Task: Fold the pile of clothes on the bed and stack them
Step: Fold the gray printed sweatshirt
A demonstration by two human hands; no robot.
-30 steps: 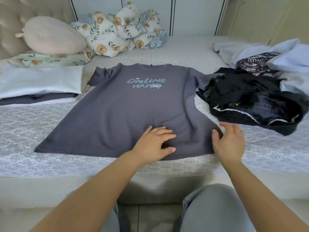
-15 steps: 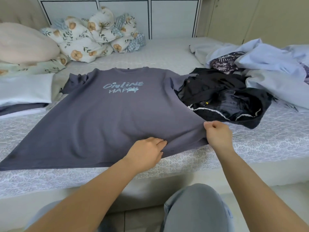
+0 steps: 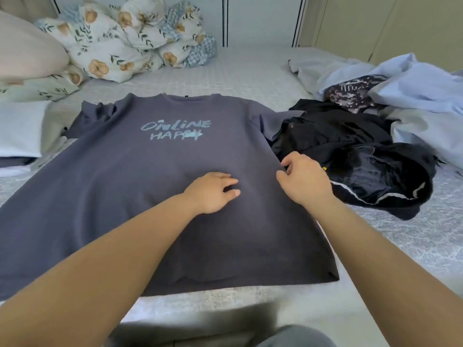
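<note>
A dark grey T-shirt (image 3: 125,196) with pale blue lettering lies face up and spread flat on the bed (image 3: 250,71), its hem towards me. My left hand (image 3: 213,192) rests on the middle of the shirt with fingers loosely bent and holds nothing. At the shirt's right side edge my right hand (image 3: 303,181) has its fingers curled and pinches the fabric. To the right lies the unfolded pile: a crumpled black garment (image 3: 350,151) and light blue and grey clothes (image 3: 413,86). At the left edge sits a stack of folded clothes (image 3: 17,131).
A bundled floral quilt (image 3: 130,38) and a pale pink pillow (image 3: 25,53) lie at the head of the bed, back left. White cupboard doors stand behind. The bed's front edge runs just below the shirt's hem.
Both hands have left the shirt's hem and moved up the shirt: the left to its middle, the right to its right side edge. The shirt now lies flatter.
</note>
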